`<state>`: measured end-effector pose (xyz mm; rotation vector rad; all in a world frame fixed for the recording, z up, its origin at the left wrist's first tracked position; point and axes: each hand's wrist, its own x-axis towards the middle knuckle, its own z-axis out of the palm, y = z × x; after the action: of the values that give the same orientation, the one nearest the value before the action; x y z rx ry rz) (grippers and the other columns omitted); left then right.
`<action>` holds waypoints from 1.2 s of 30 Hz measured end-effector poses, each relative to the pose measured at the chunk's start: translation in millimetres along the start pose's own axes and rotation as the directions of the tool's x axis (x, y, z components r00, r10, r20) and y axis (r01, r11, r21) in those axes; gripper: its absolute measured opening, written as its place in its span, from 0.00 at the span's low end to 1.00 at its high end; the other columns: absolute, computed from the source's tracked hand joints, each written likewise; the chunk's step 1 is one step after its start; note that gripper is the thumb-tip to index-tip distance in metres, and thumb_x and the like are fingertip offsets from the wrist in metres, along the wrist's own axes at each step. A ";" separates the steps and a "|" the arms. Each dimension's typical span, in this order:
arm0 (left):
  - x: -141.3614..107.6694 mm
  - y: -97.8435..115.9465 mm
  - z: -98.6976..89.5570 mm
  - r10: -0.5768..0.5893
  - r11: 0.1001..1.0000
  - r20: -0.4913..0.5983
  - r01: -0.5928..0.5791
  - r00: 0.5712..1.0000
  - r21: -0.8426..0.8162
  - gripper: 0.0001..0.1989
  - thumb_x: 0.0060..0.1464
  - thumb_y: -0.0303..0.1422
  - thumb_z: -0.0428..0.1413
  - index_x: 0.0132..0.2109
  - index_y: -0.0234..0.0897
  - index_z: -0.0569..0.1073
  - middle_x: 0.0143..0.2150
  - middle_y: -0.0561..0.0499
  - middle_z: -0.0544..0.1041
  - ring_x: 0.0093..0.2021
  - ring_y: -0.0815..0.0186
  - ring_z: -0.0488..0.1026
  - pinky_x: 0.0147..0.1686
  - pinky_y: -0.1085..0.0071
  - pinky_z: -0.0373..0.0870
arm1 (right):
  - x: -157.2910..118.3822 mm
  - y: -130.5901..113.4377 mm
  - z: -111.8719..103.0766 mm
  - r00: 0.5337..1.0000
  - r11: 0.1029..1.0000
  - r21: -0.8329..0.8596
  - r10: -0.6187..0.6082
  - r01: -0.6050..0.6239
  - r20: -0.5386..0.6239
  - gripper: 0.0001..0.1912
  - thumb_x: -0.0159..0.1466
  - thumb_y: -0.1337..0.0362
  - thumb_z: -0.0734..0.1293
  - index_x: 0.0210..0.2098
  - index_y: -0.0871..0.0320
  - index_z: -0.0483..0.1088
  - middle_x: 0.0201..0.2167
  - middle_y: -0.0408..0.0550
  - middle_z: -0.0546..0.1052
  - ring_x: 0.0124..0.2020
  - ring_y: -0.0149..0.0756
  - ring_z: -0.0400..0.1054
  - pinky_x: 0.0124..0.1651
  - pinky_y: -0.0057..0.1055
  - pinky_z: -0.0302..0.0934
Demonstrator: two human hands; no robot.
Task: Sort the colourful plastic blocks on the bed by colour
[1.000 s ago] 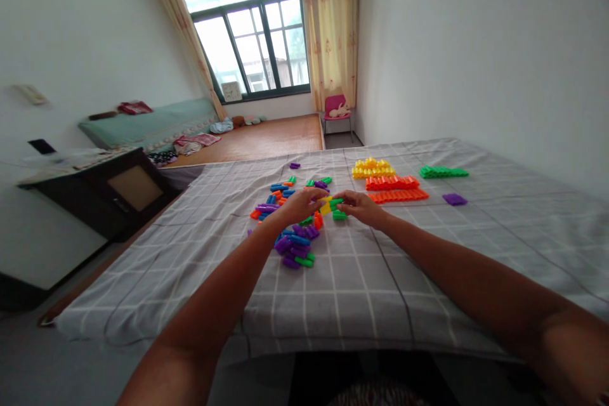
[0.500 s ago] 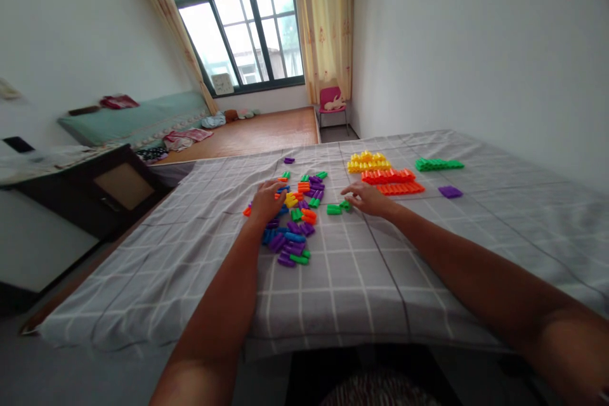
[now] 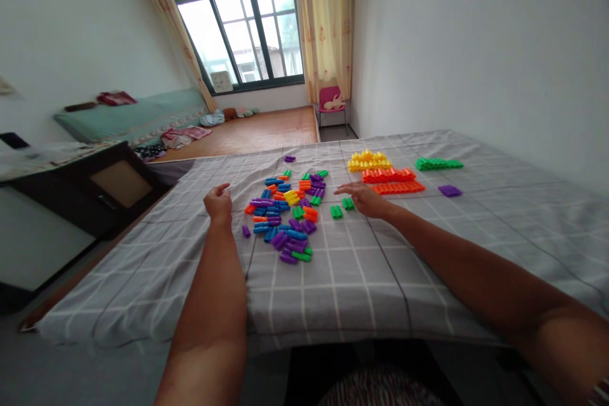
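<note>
My left hand (image 3: 218, 203) hovers over the cloth just left of a loose pile of small plastic pieces (image 3: 273, 210); its fingers are loosely curled and nothing shows in them. These pieces look like short ribbed tubes joined side by side, in blue, purple, orange, green and yellow. My right hand (image 3: 365, 199) reaches in from the right with fingers stretched out, holding nothing visible. Close below its fingers are two green pieces, one (image 3: 349, 203) near the palm and another (image 3: 337, 212) farther left. A yellow piece (image 3: 290, 197) lies amid the pile.
Beyond my right hand are rows of joined yellow pieces (image 3: 366, 162), orange pieces (image 3: 394, 188) and green pieces (image 3: 438, 164). A purple block (image 3: 450, 191) lies to the right. A grey checked cloth (image 3: 328, 304) covers the surface. A dark cabinet (image 3: 71, 196) stands left.
My left hand has moved left off the pile, uncovering blue and purple pieces. My right hand has shifted slightly left, and the two green pieces near it now sit turned and apart.
</note>
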<state>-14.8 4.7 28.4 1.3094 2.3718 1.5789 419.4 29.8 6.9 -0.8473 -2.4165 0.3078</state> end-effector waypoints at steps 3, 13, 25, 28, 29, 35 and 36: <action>-0.8 -10.0 4.8 -0.120 0.991 -0.019 0.119 0.993 -0.058 0.28 0.46 0.33 0.44 0.52 0.28 0.73 0.33 0.45 0.77 0.29 0.62 0.72 0.28 0.69 0.68 | -0.9 5.1 -1.6 0.995 0.995 -0.010 0.098 -0.098 -0.035 0.20 0.61 0.70 0.62 0.53 0.58 0.71 0.50 0.56 0.76 0.52 0.45 0.68 0.56 0.45 0.58; -2.8 -24.9 16.1 -0.146 0.986 -0.077 0.139 0.986 -0.090 0.26 0.40 0.33 0.47 0.45 0.29 0.79 0.21 0.52 0.69 0.18 0.70 0.57 0.19 0.73 0.55 | -3.7 1.0 -2.3 0.987 0.996 0.059 0.057 -0.066 0.149 0.21 0.55 0.64 0.70 0.49 0.59 0.73 0.42 0.51 0.78 0.41 0.40 0.72 0.45 0.34 0.64; -6.3 -18.7 16.8 -0.153 0.983 -0.060 0.145 0.987 -0.109 0.26 0.39 0.32 0.47 0.44 0.29 0.80 0.19 0.52 0.69 0.17 0.71 0.55 0.18 0.73 0.51 | -2.8 -14.6 0.8 0.983 0.992 -0.045 0.119 -0.114 0.139 0.28 0.52 0.51 0.74 0.48 0.59 0.75 0.44 0.56 0.77 0.46 0.47 0.69 0.49 0.38 0.62; -4.5 -21.1 18.1 -0.146 0.985 -0.057 0.139 0.988 -0.106 0.26 0.39 0.32 0.48 0.44 0.28 0.80 0.21 0.51 0.71 0.17 0.71 0.55 0.19 0.74 0.51 | -3.1 -16.0 4.1 0.986 0.994 -0.054 0.099 -0.092 0.133 0.22 0.54 0.54 0.72 0.45 0.59 0.76 0.40 0.54 0.77 0.41 0.43 0.69 0.46 0.36 0.62; -3.9 -21.8 18.2 -0.141 0.985 -0.056 0.135 0.988 -0.103 0.26 0.39 0.32 0.48 0.44 0.28 0.80 0.21 0.51 0.71 0.18 0.71 0.56 0.19 0.74 0.52 | -3.3 -16.2 4.9 0.986 0.995 -0.044 0.097 -0.092 0.134 0.20 0.55 0.55 0.72 0.44 0.59 0.76 0.38 0.53 0.77 0.39 0.41 0.69 0.44 0.34 0.62; -1.3 -26.0 16.9 -0.115 0.989 -0.047 0.110 0.992 -0.101 0.26 0.39 0.33 0.49 0.44 0.29 0.80 0.26 0.48 0.75 0.20 0.70 0.60 0.20 0.73 0.55 | 2.4 -11.9 -9.5 0.985 0.985 0.101 0.126 -0.138 0.115 0.21 0.53 0.55 0.73 0.43 0.59 0.76 0.39 0.50 0.77 0.34 0.34 0.70 0.39 0.30 0.63; -1.0 -27.2 16.6 -0.122 0.989 -0.042 0.118 0.992 -0.086 0.26 0.39 0.33 0.49 0.45 0.30 0.80 0.25 0.49 0.74 0.19 0.70 0.59 0.19 0.73 0.55 | 5.1 -8.1 -18.4 0.986 0.982 0.118 0.134 -0.145 0.095 0.21 0.53 0.55 0.73 0.44 0.58 0.76 0.39 0.49 0.77 0.34 0.34 0.70 0.38 0.29 0.63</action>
<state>-24.2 12.8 -1.0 1.1038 2.3342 1.6716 422.5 27.3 27.2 -0.9669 -2.3921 0.5537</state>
